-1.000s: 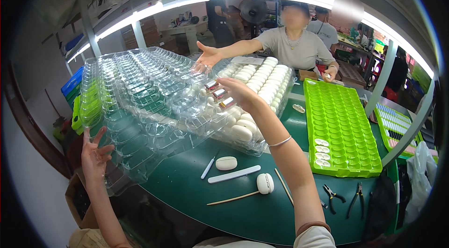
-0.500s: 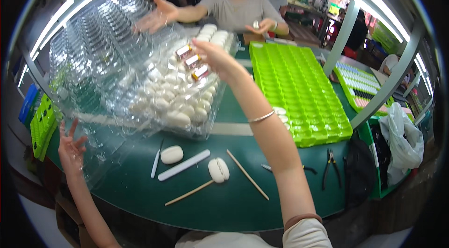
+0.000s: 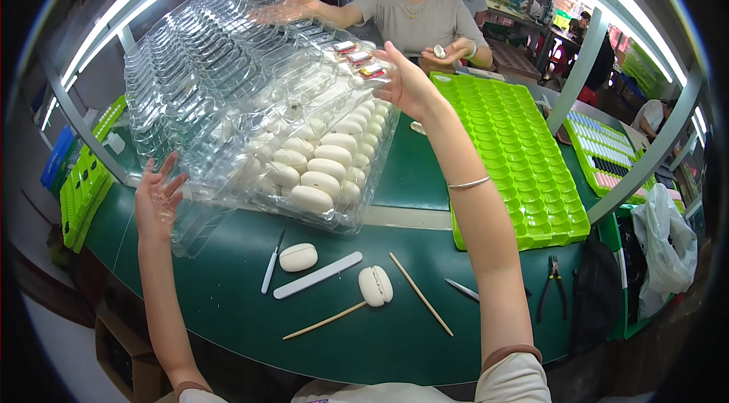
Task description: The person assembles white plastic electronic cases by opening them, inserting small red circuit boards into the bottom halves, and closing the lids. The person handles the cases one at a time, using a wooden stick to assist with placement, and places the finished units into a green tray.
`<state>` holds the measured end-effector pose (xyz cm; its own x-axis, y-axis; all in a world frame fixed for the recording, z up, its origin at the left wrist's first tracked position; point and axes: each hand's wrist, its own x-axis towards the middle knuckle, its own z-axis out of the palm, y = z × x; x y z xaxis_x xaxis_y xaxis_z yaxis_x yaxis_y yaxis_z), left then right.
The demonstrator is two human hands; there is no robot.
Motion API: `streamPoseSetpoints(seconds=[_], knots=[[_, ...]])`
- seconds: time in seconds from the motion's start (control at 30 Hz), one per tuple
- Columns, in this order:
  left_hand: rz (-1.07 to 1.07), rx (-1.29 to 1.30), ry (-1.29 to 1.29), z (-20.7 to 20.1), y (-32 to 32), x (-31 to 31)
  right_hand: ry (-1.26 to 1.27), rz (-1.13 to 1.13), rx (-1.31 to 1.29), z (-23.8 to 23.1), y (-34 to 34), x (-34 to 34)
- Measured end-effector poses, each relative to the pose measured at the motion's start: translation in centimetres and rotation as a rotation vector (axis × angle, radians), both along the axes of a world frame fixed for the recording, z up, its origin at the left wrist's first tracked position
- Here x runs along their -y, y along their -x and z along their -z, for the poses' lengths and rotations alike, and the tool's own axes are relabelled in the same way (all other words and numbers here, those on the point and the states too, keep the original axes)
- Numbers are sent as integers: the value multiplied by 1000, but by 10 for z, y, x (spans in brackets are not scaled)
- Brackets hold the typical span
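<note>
Green table (image 3: 220, 312) at a workshop: left fingers (image 3: 168, 165) and right fingers (image 3: 396, 56), spread apart, flank tilted clear trays (image 3: 190, 76), not yet set down, partly above packed white cases (image 3: 326, 167).

Blister trays (image 3: 190, 76): transparent. Oval pieces (image 3: 325, 168): off-white. Tabletop (image 3: 228, 312): dark green. Cavity tray (image 3: 524, 160): lime green, regular grid pattern.

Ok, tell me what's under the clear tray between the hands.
White ovals show through the clear tray at right and jut past it. Further left, ridges and glare hide most of what's beneath.
</note>
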<state>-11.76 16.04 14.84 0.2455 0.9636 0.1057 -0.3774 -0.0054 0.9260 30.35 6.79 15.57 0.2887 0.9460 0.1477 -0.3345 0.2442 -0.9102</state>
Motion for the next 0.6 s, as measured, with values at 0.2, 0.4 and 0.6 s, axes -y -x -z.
streamPoseSetpoints(seconds=[0.2, 0.4, 0.6], knots=[[88, 42, -96, -9, -52, -16, -103, 239, -271, 7, -30, 16], [203, 130, -125, -12, -121, -40, -111, 489, -284, 37, -50, 33], [318, 302, -38, -22, -191, -28, -71, 620, -220, 51, -46, 73]])
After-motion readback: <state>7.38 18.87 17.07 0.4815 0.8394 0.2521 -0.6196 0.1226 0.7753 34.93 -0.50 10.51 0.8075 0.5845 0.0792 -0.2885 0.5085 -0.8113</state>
